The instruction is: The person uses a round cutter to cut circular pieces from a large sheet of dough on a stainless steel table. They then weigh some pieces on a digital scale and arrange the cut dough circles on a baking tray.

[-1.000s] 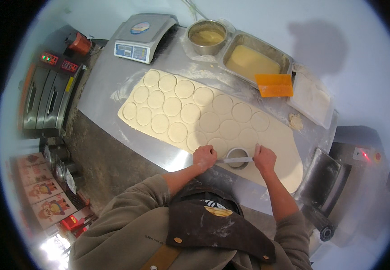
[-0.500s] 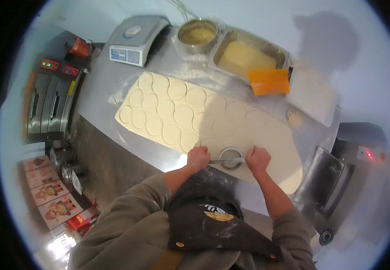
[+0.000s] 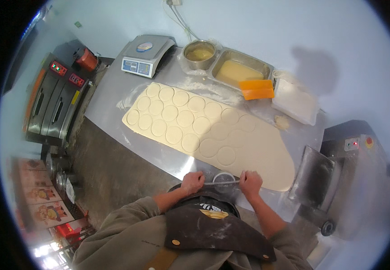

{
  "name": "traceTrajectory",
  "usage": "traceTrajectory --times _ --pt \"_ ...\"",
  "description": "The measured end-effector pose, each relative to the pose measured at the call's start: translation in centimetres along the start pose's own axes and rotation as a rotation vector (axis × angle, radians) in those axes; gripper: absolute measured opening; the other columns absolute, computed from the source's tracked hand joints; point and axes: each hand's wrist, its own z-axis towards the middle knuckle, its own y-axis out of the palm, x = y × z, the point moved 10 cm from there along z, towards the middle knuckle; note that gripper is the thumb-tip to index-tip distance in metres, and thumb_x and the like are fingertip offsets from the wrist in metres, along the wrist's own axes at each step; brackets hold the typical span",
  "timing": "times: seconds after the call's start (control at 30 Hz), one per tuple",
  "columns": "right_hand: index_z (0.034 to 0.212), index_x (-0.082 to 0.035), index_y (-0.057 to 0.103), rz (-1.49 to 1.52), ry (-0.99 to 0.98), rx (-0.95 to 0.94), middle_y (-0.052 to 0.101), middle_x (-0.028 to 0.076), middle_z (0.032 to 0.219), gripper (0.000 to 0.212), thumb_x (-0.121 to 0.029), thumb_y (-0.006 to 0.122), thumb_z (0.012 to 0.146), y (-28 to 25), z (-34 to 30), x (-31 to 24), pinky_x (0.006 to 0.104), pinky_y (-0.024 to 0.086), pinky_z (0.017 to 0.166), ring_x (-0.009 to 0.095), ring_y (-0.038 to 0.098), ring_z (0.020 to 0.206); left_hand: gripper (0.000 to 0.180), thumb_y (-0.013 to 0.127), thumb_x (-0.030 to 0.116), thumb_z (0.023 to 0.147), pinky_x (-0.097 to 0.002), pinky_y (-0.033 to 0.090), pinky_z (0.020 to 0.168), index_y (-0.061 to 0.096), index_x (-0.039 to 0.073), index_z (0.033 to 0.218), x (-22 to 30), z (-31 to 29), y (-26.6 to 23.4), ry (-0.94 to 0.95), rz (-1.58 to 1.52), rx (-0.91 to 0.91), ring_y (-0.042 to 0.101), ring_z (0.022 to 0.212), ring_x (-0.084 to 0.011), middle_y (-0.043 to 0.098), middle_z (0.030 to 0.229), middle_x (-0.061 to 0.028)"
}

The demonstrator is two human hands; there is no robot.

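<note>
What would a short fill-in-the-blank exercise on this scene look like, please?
The ring cutter spans the gap ____ the left hand and the right hand.
The dough sheet bears outlines shaped like ____.
In the picture, the scale stands to the ____ of the round metal bowl.

Missing words: between; circles; left

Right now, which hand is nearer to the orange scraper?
The right. The right hand is almost straight below the orange scraper in the picture, across the dough sheet; the left hand is below and to its left, farther off.
</note>
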Motion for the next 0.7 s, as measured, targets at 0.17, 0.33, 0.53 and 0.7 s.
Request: traceTrajectory --times 0.17,0.33,0.53,0.7 --pt "0.068 -0.005 0.060 0.000 0.223 -0.026 0.060 0.017 0.067 0.036 -0.028 0.064 0.095 1.2 -6.3 1.1 0.0544 0.044 0.061 0.042 0.059 0.067 0.035 0.057 0.036 0.095 -0.0558 0.054 0.079 0.067 0.004 0.086 0.5 -1.3 -0.4 0.098 0.003 -0.081 0.068 0.087 -0.0462 0.071 0.088 -0.0221" --pt "0.069 -0.006 0.059 -0.015 0.219 0.109 0.059 0.017 0.068 0.033 -0.025 0.064 0.096 -0.5 -9.0 0.4 0.0545 0.043 0.060 0.040 0.059 0.067 0.046 0.056 0.047 0.098 -0.0539 0.054 0.085 0.073 0.005 0.096 1.9 -0.2 1.4 0.244 0.068 -0.424 0.069 0.094 -0.0439 0.073 0.096 -0.0212" --pt "0.069 -0.005 0.058 -0.063 0.228 0.054 0.060 0.018 0.070 0.032 -0.023 0.065 0.095 -2.1 -11.0 0.3 0.0541 0.044 0.062 0.041 0.060 0.069 0.055 0.052 0.056 0.101 -0.0528 0.055 0.089 0.076 0.007 0.107 3.3 -4.0 5.2 0.395 0.163 -0.766 0.069 0.102 -0.0439 0.075 0.106 -0.0208" --pt "0.072 -0.004 0.059 0.002 0.188 -0.082 0.061 0.019 0.073 0.032 -0.024 0.064 0.096 -1.4 -11.8 1.2 0.0537 0.047 0.065 0.042 0.061 0.072 0.056 0.053 0.059 0.101 -0.0537 0.054 0.091 0.075 0.009 0.110 3.6 -4.8 7.0 0.386 0.221 -0.760 0.070 0.103 -0.0421 0.074 0.107 -0.0203"
